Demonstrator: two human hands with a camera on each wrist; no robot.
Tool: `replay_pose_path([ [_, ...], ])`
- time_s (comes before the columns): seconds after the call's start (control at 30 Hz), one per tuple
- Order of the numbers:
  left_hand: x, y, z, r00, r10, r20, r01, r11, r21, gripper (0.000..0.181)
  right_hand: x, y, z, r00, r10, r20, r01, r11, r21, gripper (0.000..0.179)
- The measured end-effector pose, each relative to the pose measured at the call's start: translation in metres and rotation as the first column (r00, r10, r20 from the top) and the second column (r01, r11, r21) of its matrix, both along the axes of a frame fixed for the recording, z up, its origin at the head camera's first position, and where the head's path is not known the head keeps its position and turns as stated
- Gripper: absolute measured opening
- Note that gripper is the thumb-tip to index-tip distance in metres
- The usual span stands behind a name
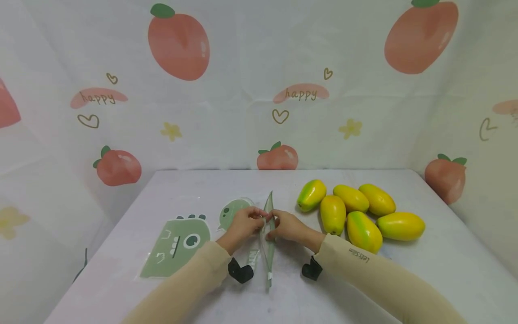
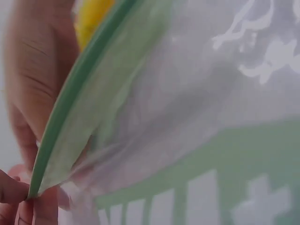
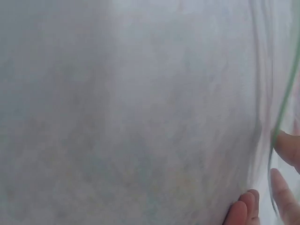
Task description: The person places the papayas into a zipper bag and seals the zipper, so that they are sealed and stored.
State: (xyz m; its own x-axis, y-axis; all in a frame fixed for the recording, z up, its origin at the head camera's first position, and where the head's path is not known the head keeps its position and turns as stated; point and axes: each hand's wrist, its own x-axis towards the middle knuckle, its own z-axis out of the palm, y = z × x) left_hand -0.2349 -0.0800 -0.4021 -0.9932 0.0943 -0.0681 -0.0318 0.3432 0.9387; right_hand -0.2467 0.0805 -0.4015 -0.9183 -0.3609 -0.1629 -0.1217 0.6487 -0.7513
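A clear zip bag [image 1: 265, 245] with green printing stands on its edge between my two hands, its green-edged mouth toward the right and a white slider [image 1: 270, 275] at its near end. My left hand [image 1: 244, 225] pinches the green rim [image 2: 70, 93] of the mouth, which bows outward in the left wrist view. My right hand [image 1: 290, 228] grips the bag from the other side, its fingers close to the left fingertips. In the right wrist view, pale clear film [image 3: 140, 112] fills most of the frame, with fingertips [image 3: 243, 208] at its lower edge.
Several yellow-green papaya-like fruits [image 1: 351, 198] lie in a cluster right of my hands. A large green cartoon-monster bag [image 1: 166, 254] lies flat at the left, with another green bag [image 1: 236, 209] partly under my left hand. A printed curtain [image 1: 243, 54] hangs behind the white table [image 1: 307, 297].
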Motion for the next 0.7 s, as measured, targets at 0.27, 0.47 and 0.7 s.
replay_pose_path([
  [0.27,0.0,-0.008,0.03,0.999,0.012,-0.036,-0.007,0.988,0.151,0.024,-0.003,0.007,0.009,0.999,-0.032,0.042,0.036,0.993,-0.108,0.033],
  [0.47,0.004,-0.025,0.055,0.995,-0.013,-0.097,0.016,1.0,0.027,0.02,0.0,0.021,0.029,0.998,-0.037,0.052,0.047,0.978,-0.203,0.038],
  [0.7,0.01,-0.047,0.074,0.991,-0.032,-0.132,0.006,0.981,-0.194,0.028,0.003,0.048,0.052,0.998,-0.032,0.05,0.044,0.964,-0.263,0.04],
])
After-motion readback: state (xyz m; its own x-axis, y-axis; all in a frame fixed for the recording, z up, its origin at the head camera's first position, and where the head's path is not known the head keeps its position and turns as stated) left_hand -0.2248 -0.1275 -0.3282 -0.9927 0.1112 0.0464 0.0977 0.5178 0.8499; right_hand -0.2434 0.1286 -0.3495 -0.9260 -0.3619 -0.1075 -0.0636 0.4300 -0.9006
